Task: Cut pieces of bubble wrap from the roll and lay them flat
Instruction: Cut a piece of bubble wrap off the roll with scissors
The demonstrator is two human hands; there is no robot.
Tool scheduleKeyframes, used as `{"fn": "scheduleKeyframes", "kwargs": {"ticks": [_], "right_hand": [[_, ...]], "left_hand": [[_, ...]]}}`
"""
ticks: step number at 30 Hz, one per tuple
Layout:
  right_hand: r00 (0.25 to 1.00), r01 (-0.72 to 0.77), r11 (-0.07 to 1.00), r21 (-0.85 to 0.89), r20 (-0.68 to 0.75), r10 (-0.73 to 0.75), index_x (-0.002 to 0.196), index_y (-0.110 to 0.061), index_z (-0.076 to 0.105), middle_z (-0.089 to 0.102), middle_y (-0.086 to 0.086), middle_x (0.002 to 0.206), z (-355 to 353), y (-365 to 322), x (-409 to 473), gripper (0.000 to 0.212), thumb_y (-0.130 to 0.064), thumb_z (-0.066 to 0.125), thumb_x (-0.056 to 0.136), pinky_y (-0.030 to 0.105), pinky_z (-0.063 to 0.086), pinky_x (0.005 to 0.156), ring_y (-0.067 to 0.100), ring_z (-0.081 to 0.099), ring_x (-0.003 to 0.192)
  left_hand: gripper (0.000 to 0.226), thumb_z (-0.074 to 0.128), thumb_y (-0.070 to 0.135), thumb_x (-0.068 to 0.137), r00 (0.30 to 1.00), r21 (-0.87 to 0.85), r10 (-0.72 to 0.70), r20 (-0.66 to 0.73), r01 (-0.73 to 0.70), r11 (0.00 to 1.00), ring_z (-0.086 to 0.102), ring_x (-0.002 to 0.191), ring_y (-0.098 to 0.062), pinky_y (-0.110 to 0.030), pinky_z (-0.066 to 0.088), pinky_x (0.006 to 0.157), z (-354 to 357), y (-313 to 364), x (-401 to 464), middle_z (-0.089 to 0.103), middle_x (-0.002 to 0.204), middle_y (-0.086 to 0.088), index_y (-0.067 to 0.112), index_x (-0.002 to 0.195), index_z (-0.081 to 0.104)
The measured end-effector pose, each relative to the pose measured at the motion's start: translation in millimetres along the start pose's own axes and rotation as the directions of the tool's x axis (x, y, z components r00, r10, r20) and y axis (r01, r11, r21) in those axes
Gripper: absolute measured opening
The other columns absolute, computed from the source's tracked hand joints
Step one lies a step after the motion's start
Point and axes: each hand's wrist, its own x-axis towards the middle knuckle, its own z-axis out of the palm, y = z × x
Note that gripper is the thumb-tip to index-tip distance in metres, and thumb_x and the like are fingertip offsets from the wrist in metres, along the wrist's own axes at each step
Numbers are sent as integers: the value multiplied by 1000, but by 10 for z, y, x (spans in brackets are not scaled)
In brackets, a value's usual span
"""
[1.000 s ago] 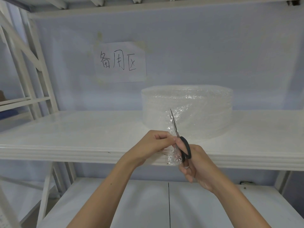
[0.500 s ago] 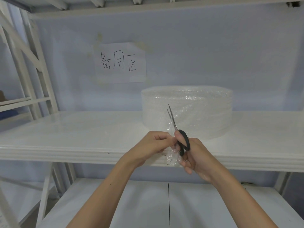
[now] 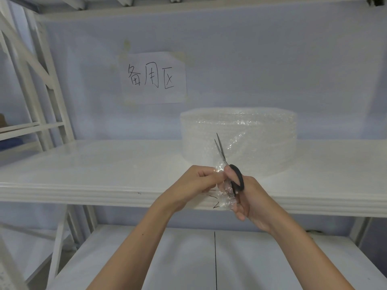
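Bubble wrap (image 3: 225,162) trails off the roll (image 3: 238,141) on the white shelf (image 3: 104,164) and comes forward over the shelf's front edge, where both hands meet it. In the head view, the left hand (image 3: 192,183) pinches the loose sheet between thumb and curled fingers, just left of the blades. The right hand (image 3: 247,197) has its fingers curled through the black handles of the scissors (image 3: 230,168), blades slightly parted and pointing up past the fingertips toward the roll. The sheet looks very light, soft and floppy, likely slippery and prone to bunching, so holding it taut close beside the cut line seems wise. Beyond the fingertips the roll stands near; left of the fingers the shelf top offers broad room for laying pieces flat. Below the hands, a lower shelf (image 3: 188,258) sits well apart.
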Motion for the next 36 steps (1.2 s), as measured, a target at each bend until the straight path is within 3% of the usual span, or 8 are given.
{"fn": "scheduleKeyframes", "kwargs": {"ticks": [3,6,9,13,18,36], "right_hand": [[1000,3,1000,26,8,-3,78,-5,55,47,5,67,-6,-3,-4,58,-62,66,72,19,30,30,14,40,37],[1000,-4,999,37,11,4,71,-10,52,49,4,65,-16,-6,-18,52,-60,63,69,19,30,30,15,40,36],[1000,15,1000,12,20,-15,63,-13,57,46,4,54,-14,-7,-28,47,-59,61,73,19,30,32,15,39,36],[999,33,999,-13,40,-32,58,-31,69,42,5,55,9,-26,-43,34,-59,59,74,19,29,33,17,36,43],[998,-62,996,-69,-24,60,73,-12,51,44,0,52,-34,24,-24,57,-67,66,62,17,21,35,13,35,39],[997,-78,995,-65,-9,78,72,-14,53,42,3,54,-5,-14,18,56,-68,64,62,17,19,35,12,33,38]], "left_hand": [[63,54,64,80,996,-76,-12,-86,5,997,29,55,-12,-22,27,54,-16,-15,14,35,58,5,2,70,59],[62,45,75,77,987,-148,-81,-139,60,987,38,55,-12,-23,36,60,-26,-17,54,41,58,6,15,69,62],[66,36,78,84,981,-212,-121,-152,87,973,40,53,-15,-19,38,55,-4,16,85,41,56,1,19,70,62],[48,44,58,95,969,-201,-142,-204,100,974,38,51,-14,-15,33,44,16,12,130,40,56,2,19,75,62],[26,55,35,98,963,-213,-116,-244,63,975,34,49,-10,-14,30,43,15,-13,156,39,56,6,19,80,65],[21,62,21,95,959,-210,-42,-280,-19,978,35,53,-11,-16,34,51,40,-50,147,41,59,2,16,75,65]]}}
